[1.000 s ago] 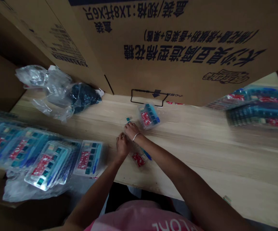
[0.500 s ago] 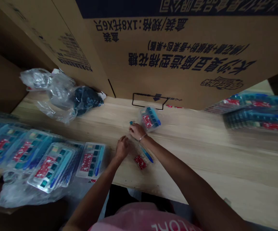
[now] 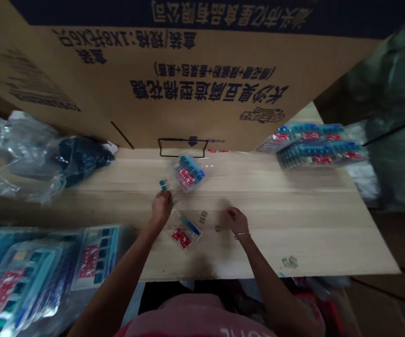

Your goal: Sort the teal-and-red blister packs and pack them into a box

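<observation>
My left hand [image 3: 162, 207] is closed, with its fingertips down by a few small teal squares [image 3: 163, 184]. What it pinches, if anything, is hidden. To the right, my right hand [image 3: 236, 220], a bracelet at its wrist, has its fingers drawn together; their content cannot be made out. Small beige pieces [image 3: 203, 216] lie between the hands. Just below them a clear plastic tray holds a red dotted card [image 3: 182, 238] and a blue pen [image 3: 191, 226]. Behind my left hand sits a filled clear case [image 3: 189, 174] with teal squares, a red card and a pen.
A large printed carton [image 3: 202, 93] stands along the back. Stacks of filled cases rest at the left [image 3: 16, 276] and back right [image 3: 318, 150]. Clear plastic bags [image 3: 30, 150], one with dark teal contents, lie far left. Loose pieces [image 3: 289, 262] sit near the right front edge.
My hands have parted: the right one moved away to the right, from beside the filled case. The tray and beige pieces are now uncovered. The view has shifted right.
</observation>
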A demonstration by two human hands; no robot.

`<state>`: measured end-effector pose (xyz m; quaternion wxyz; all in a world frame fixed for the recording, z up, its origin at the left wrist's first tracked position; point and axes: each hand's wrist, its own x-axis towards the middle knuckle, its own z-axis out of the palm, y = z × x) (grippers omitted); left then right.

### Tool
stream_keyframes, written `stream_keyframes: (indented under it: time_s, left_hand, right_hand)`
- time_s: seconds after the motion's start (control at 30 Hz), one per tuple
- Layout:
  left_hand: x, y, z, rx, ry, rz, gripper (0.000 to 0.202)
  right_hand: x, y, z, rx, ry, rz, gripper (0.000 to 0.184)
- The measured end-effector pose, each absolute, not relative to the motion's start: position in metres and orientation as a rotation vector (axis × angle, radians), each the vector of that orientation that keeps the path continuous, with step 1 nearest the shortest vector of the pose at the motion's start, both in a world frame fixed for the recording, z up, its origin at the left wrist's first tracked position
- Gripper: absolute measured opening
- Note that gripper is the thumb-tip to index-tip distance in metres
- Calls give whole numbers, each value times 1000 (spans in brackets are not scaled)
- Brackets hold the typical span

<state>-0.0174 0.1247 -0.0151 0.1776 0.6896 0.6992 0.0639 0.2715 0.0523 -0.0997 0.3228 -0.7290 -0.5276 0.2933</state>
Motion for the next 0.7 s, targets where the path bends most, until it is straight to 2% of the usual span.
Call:
stream_keyframes:
  time_s: [0.13, 0.27, 0.6, 0.7]
  left_hand:
    - [28, 99, -24, 2149, 1581, -18, 22]
    - [71, 99, -42, 2205, 1406, -104, 20]
    - [94, 111, -52, 2166, 1377, -162, 16]
    - [95, 110, -56, 2103, 1401, -126, 19]
  right_hand:
    - [285, 31, -107, -2015, -1347, 781, 14]
    - [288, 15, -105, -2048, -1396, 840, 15]
    - [299, 37, -87, -2295, -1295, 642, 19]
    - [297, 53, -88, -2371, -1312, 684, 12]
